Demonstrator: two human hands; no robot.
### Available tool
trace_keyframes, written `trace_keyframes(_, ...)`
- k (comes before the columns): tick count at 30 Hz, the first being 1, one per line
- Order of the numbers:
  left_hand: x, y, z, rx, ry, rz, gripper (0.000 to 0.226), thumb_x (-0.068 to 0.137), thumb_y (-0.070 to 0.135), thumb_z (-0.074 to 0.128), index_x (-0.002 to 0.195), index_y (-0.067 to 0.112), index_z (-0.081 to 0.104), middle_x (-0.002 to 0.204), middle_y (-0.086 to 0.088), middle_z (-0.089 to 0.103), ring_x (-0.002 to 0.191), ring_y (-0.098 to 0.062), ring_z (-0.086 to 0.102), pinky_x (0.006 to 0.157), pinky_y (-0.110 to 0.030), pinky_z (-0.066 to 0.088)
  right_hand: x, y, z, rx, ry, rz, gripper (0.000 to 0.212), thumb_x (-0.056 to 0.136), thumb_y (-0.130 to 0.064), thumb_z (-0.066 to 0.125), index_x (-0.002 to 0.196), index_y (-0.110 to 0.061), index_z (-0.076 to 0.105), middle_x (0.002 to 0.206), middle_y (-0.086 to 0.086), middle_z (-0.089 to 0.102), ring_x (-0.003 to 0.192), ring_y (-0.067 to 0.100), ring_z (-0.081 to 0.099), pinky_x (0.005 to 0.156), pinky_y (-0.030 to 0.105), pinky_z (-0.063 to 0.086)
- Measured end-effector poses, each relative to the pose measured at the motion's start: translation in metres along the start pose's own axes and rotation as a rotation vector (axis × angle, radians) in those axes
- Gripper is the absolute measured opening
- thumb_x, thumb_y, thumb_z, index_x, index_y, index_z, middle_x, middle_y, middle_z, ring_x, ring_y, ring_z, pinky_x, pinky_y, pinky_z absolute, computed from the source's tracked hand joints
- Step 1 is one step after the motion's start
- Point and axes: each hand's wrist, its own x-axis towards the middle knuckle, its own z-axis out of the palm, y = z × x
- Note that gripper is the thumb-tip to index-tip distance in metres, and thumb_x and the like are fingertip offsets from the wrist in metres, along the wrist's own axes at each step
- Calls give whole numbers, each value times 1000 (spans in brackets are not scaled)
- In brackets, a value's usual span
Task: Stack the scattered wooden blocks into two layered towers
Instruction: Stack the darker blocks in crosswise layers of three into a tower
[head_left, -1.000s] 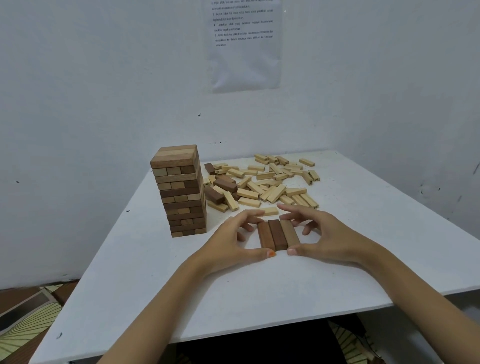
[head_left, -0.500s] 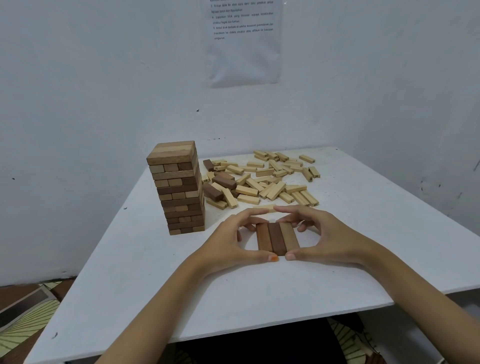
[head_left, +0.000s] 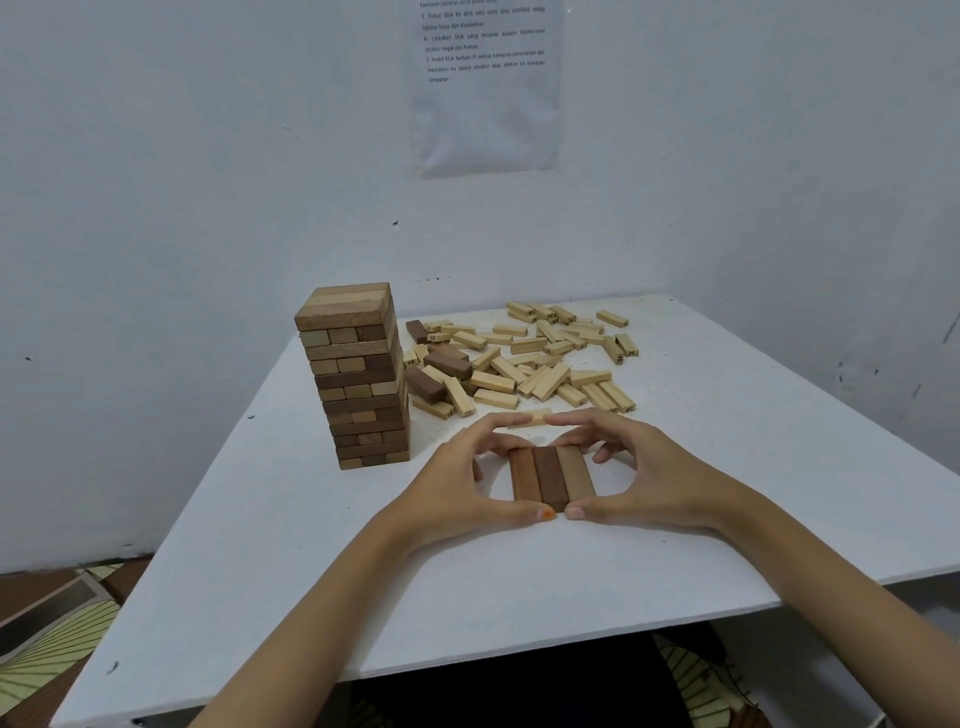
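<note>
Fingers (head_left: 486, 425) closed in, encircling three-block row (head_left: 550, 478).

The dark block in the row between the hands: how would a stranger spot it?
On the white table, right of the tall tower, left hand and right hand hold a flat row of three blocks. It is the middle block, darker brown than both neighbours.

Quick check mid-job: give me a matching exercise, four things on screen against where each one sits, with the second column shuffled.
Things
1. tall tower
2. three-block row
3. loose block pile
4. printed sheet

Places
A. on the wall
B. between the left hand and right hand
C. far part of the table, beyond both hands
D. standing upright, left of the pile

Pairs: 1-D, 2-B, 3-C, 4-A
</note>
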Motion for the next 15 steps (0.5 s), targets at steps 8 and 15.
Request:
trace_keyframes(8, -2, 0, 0, -11, -3, -16, 77, 65, 30, 87, 128, 43, 45, 112, 20, 64, 110, 7, 51, 72, -6, 35, 0, 0, 1, -24, -3, 7, 74, 63, -40, 89, 127, -46, 54, 120, -20, 61, 118, 3, 53, 98, 30, 45)
trace_keyframes(15, -3, 3, 0, -17, 12, -22, 79, 62, 30, 89, 127, 45, 46, 109, 21, 65, 109, 6, 52, 72, -8, 36, 0, -2, 1, -19, -1, 11, 69, 63, -38, 90, 123, -44, 56, 118, -20, 62, 117, 3, 54, 98, 32, 46)
